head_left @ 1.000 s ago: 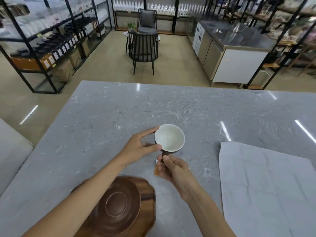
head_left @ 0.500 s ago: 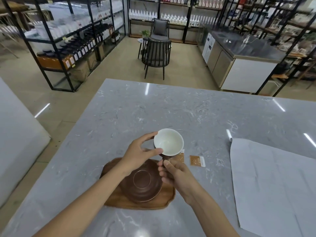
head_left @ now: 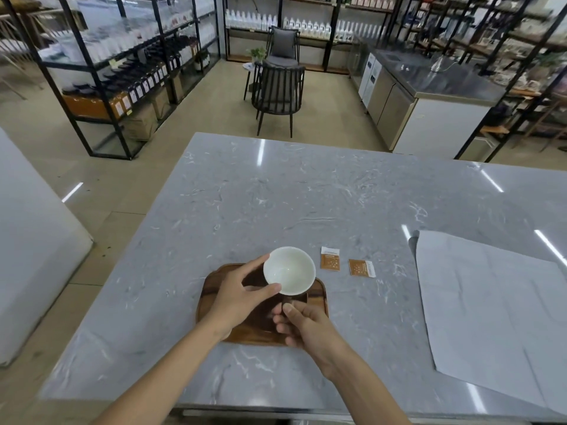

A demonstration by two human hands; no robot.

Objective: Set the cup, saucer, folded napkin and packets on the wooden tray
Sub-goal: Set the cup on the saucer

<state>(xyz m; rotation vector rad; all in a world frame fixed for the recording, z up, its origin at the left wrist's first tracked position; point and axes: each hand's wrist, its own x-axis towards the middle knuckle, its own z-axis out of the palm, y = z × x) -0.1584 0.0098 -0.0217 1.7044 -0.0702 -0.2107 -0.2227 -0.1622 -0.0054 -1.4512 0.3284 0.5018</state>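
Both hands grip the white cup (head_left: pixel 289 270), left hand (head_left: pixel 242 297) pinching its rim and right hand (head_left: pixel 302 325) at the handle, over the wooden tray (head_left: pixel 319 297) near the table's near edge; seating it on the saucer seems next.

both forearms bare, no sleeves; left hand (head_left: pixel 237 297) and right hand (head_left: pixel 306 328) ungloved.

This looks like a shop or showroom with a café-style prep area: black metal shelving racks (head_left: pixel 122 65) hold rows of labelled dark bottles (head_left: pixel 144 84) and white bottles (head_left: pixel 306 24) (labels too small to read), beside a stainless-steel counter (head_left: pixel 435 78), black chairs (head_left: pixel 277 93), and a large grey marble table (head_left: pixel 306 191).
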